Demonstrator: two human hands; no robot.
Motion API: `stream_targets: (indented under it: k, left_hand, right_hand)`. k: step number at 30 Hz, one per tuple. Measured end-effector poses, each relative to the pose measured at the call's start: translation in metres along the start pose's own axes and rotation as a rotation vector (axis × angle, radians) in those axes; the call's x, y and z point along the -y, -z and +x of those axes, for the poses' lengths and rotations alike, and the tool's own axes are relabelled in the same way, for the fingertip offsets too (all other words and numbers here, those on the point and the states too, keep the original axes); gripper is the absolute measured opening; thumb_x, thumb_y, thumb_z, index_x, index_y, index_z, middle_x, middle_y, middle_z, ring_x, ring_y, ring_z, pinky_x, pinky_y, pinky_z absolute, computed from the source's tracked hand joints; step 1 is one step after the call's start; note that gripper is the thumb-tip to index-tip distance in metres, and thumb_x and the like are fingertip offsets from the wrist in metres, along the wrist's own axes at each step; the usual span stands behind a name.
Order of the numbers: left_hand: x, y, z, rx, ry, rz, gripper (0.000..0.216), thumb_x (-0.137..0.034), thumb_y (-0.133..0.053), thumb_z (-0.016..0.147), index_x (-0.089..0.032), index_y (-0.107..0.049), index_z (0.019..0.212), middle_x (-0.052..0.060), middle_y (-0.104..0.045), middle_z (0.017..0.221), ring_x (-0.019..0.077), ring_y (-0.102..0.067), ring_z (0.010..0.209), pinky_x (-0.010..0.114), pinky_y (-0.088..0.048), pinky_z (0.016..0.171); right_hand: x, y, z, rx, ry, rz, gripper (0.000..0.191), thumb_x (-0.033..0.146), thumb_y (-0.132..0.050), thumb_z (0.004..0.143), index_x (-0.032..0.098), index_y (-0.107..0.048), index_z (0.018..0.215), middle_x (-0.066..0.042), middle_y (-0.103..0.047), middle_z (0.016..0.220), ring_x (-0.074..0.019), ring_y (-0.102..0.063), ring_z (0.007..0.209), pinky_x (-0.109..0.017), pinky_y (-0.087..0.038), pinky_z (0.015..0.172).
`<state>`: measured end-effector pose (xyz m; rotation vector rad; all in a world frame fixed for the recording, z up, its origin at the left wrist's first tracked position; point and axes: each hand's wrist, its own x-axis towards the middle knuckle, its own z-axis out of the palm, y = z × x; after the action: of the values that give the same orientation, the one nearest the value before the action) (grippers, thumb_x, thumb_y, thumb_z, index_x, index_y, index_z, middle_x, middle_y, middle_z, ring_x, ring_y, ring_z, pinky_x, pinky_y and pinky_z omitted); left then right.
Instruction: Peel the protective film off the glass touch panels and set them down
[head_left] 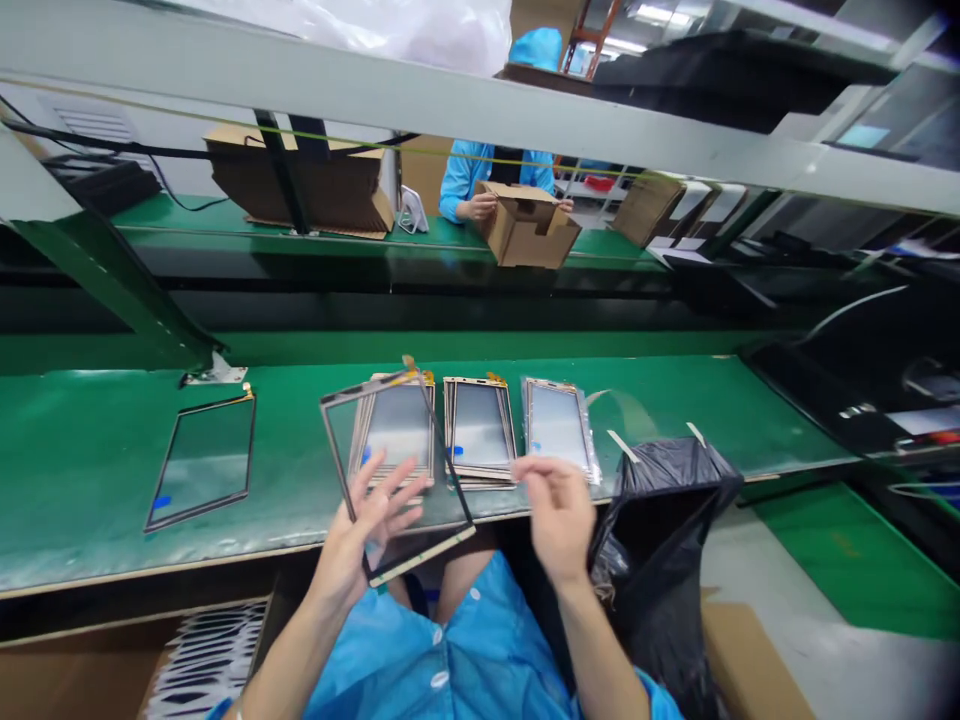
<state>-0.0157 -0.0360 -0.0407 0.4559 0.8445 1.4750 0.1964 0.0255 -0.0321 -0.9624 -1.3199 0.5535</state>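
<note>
thin glass panel (397,470) with a dark frame, gold flex tab at its top corner and pale strip along its lower edge, held tilted above the near edge of the green bench (90,480); left hand (367,535) spread flat behind the panel, fingers apart and pressed to the glass; right hand (559,510) just beside it, fingers loosely curled together near the thumb, whether pinching anything cannot be told; black bin bag (675,520) hanging open at the bench edge, contents hidden in shadow; behind the panel three stacks of panels (480,425) in a row, partly blocked by it; single panel (202,460) lying flat well apart to the left; across the far bench a person in a blue coat handling a cardboard box (529,230).
</note>
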Motion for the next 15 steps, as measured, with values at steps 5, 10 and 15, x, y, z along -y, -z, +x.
stream_targets:
  k: [5, 10, 15]
  left_hand:
    - [-0.008, -0.015, -0.002, -0.033, -0.140, 0.069, 0.040, -0.026, -0.063, 0.085, -0.033, -0.055, 0.124, 0.006, -0.064, 0.124, 0.0259, -0.063, 0.109, 0.030, -0.057, 0.079]
    - [-0.004, -0.021, -0.009, -0.043, -0.179, 0.098, 0.040, -0.025, -0.065, 0.084, -0.032, -0.057, 0.122, 0.007, -0.066, 0.121, 0.0264, -0.064, 0.107, 0.030, -0.058, 0.078]
    - [-0.005, -0.022, -0.017, -0.023, -0.208, 0.111, 0.036, -0.024, -0.062, 0.087, -0.034, -0.058, 0.121, 0.006, -0.067, 0.119, 0.0259, -0.064, 0.106, 0.031, -0.058, 0.079]
  right_hand:
    - [-0.012, -0.011, -0.061, 0.273, -0.228, 0.102, 0.007, 0.015, -0.056, 0.087, 0.020, -0.061, 0.089, -0.003, -0.061, 0.084, -0.0155, -0.061, 0.077, -0.025, -0.053, 0.066]
    - [-0.006, -0.013, -0.056, 0.328, -0.132, 0.091, 0.011, 0.011, -0.054, 0.089, 0.021, -0.058, 0.091, -0.002, -0.058, 0.086, -0.0152, -0.058, 0.081, -0.026, -0.048, 0.071]
    - [-0.006, -0.012, -0.053, 0.352, -0.072, 0.055, 0.012, 0.009, -0.052, 0.090, 0.021, -0.055, 0.088, -0.001, -0.056, 0.084, -0.0148, -0.055, 0.079, -0.027, -0.045, 0.071]
